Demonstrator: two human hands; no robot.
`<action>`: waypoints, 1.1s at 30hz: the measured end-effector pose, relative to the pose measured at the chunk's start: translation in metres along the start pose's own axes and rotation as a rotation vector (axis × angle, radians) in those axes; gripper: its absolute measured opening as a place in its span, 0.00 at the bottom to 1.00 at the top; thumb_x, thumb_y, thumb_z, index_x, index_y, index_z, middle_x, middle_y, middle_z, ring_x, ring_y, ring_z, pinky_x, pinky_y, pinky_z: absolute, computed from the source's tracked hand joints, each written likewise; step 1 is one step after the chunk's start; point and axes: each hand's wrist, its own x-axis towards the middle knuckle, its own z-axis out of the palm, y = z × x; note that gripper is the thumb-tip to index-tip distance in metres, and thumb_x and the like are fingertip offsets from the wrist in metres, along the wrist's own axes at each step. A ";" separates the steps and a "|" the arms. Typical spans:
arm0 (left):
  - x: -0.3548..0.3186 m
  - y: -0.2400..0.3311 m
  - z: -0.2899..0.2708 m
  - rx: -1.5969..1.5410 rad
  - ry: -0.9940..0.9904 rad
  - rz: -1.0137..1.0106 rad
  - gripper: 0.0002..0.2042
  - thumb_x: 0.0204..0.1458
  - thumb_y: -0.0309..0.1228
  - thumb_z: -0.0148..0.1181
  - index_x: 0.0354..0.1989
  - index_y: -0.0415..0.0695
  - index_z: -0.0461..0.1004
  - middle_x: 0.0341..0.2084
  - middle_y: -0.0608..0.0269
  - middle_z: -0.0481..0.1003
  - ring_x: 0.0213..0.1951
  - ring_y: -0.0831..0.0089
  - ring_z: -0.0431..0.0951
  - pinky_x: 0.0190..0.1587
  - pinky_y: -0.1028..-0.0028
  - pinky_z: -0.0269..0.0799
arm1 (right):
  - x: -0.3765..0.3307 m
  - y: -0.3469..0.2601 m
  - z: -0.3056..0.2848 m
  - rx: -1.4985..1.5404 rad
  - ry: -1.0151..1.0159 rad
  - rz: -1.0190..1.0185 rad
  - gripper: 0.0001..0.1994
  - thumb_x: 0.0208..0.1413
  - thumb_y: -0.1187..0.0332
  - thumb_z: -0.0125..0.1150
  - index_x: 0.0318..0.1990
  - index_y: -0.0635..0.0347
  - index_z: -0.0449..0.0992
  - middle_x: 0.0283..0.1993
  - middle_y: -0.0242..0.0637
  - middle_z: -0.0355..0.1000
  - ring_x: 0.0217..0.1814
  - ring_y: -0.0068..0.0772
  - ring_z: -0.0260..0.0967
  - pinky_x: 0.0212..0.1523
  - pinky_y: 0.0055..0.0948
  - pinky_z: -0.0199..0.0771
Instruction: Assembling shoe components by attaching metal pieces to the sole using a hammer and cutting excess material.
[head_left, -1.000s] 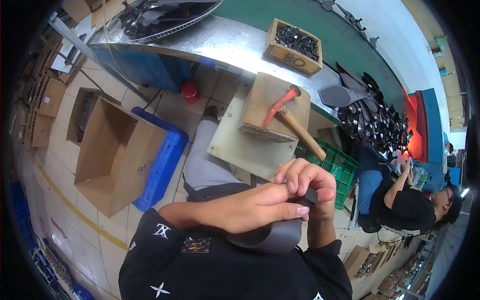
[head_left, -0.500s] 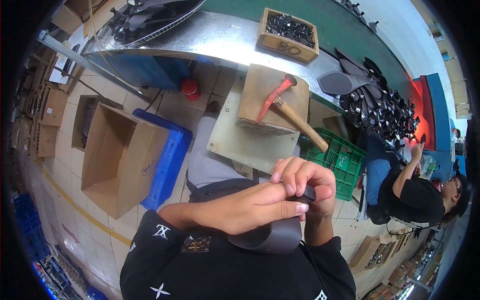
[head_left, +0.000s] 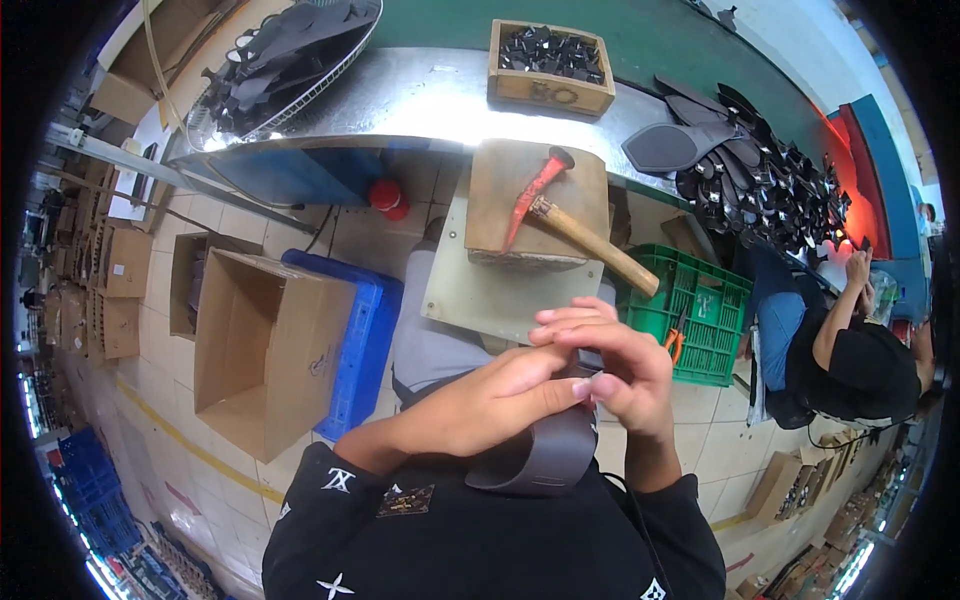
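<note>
A dark brown, curved strap-like piece (head_left: pixel 560 455) hangs below my hands, in front of my black shirt. My left hand (head_left: pixel 500 400) is closed around its upper part, thumb stretched along the edge. Facing it, my right hand (head_left: pixel 630 375) is closed too, its fingers bent over the left fingers and the thumb tips almost meeting. The upper end of the piece is hidden between the hands. Ahead of them, a hammer (head_left: pixel 590 243) with a red head and wooden handle lies across a tan block (head_left: pixel 490 200). The block rests on a cream board (head_left: pixel 460 290) over my lap.
On the metal-edged bench (head_left: pixel 420 90) stand a wooden box of small black parts (head_left: pixel 552 92) and a wire basket (head_left: pixel 300 105) of dark flat pieces. Dark soles (head_left: pixel 668 148) pile up rightward. Cardboard box (head_left: pixel 240 350) left; green crate (head_left: pixel 710 300) with orange-handled pliers (head_left: pixel 677 340) right; co-worker (head_left: pixel 850 350) beyond.
My right fingers have straightened somewhat and shifted over the left hand. The dark end that showed by the right fingers is now hidden. The view has turned slightly, revealing the pliers.
</note>
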 end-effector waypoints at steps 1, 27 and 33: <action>0.001 -0.003 0.001 0.012 0.009 0.001 0.21 0.66 0.42 0.45 0.50 0.32 0.69 0.44 0.50 0.73 0.50 0.65 0.72 0.55 0.68 0.65 | 0.003 -0.004 -0.002 -0.341 -0.055 -0.072 0.17 0.59 0.62 0.58 0.49 0.65 0.76 0.50 0.44 0.78 0.61 0.43 0.70 0.58 0.43 0.69; -0.038 0.080 -0.260 0.381 1.551 0.729 0.27 0.63 0.34 0.53 0.68 0.38 0.55 0.68 0.48 0.57 0.69 0.65 0.55 0.68 0.69 0.50 | 0.007 0.049 -0.120 -0.463 0.790 0.101 0.16 0.66 0.65 0.53 0.52 0.69 0.74 0.39 0.43 0.80 0.36 0.27 0.78 0.35 0.25 0.77; 0.002 0.032 -0.190 0.277 1.349 0.680 0.18 0.61 0.38 0.54 0.58 0.47 0.69 0.55 0.65 0.70 0.55 0.74 0.68 0.57 0.71 0.59 | 0.072 0.105 -0.186 -0.577 0.678 0.605 0.27 0.63 0.52 0.54 0.35 0.78 0.73 0.24 0.49 0.75 0.16 0.36 0.75 0.15 0.31 0.75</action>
